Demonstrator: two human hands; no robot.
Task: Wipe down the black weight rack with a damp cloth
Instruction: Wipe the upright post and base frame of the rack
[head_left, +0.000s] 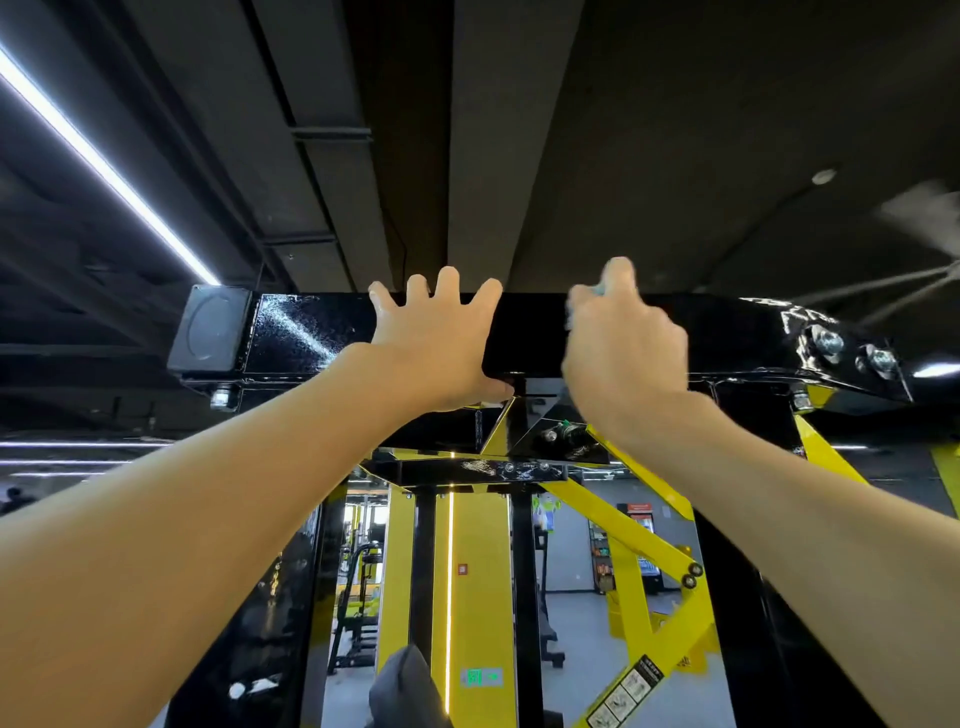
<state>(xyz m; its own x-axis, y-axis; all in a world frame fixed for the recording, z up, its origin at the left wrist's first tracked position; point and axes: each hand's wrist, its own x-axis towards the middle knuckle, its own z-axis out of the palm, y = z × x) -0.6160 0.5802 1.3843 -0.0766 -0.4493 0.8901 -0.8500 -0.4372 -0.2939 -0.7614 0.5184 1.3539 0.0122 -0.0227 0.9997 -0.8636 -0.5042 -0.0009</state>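
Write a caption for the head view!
Left hand spread on the glossy black metal crossbeam; right hand grips a pale cloth.

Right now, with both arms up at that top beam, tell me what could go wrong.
1. The left hand is spread flat on the glossy black beam. If that surface is wet, the hand could slip.
2. The right hand is blurred with motion, and only a scrap of cloth shows at its fingers. Wiping further right, the cloth may snag on the bolt heads.

Left hand (436, 345) on rack (311, 332); right hand (626, 353) beside
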